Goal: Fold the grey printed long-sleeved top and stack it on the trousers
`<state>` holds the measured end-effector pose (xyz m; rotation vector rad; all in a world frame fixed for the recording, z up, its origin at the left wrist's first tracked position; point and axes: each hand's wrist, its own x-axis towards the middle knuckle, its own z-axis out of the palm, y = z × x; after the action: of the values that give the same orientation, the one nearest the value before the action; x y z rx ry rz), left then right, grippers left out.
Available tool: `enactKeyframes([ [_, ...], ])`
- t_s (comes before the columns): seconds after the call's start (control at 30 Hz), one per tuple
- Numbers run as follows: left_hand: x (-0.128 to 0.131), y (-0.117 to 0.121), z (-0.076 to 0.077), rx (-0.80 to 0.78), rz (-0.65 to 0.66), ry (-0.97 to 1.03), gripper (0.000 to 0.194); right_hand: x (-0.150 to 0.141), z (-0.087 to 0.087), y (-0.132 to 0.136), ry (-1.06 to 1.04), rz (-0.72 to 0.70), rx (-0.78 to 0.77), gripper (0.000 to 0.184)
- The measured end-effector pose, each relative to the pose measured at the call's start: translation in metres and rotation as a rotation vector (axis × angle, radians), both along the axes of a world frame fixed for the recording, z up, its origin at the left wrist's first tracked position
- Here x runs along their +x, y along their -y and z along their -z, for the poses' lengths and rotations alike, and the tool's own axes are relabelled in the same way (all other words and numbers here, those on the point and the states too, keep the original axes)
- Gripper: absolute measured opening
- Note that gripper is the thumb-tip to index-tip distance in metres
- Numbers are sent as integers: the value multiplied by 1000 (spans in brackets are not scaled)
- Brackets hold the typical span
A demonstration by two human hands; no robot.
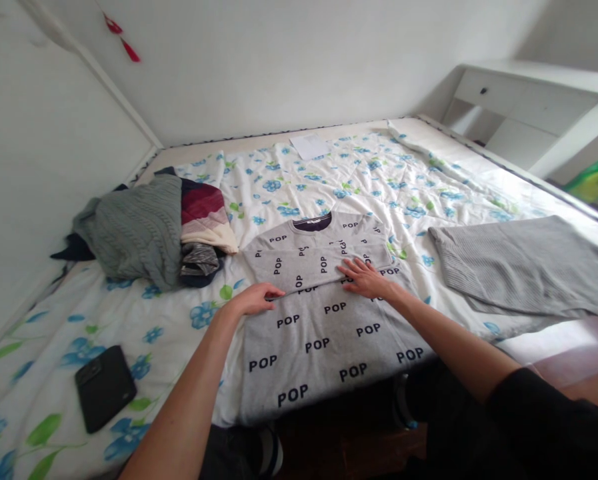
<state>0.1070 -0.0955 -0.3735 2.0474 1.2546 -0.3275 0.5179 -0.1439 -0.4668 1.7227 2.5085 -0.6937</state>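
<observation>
Sweatshirt [323,340] | left hand [253,299], right hand [365,279] | open, flat on it, holding nothing

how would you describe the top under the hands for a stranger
On the bed's blue-flowered white quilt, look along the near edge. The grey sweatshirt lies there beneath the left hand and right hand. Black POP lettering covers it all over, unlike the plain ribbed grey knit to its right.
</observation>
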Motion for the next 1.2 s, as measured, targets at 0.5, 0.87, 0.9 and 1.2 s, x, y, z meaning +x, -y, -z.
enactKeyframes([
  [0.5, -1, 1, 2, 19, 62, -33, 65, 102, 11, -36, -63, 316, 212, 65],
  [0.87, -2, -1, 13, 39, 93, -46, 62, 101, 25, -66, -321, 709, 266, 69],
  [0.9, -3, -1, 14, 43, 96, -48, 61, 99, 23, -69, -316, 753, 247, 66],
  [1.2, -4, -1, 14, 38, 125, -46, 61, 105, 11, -76, -238, 956, 197, 36],
])
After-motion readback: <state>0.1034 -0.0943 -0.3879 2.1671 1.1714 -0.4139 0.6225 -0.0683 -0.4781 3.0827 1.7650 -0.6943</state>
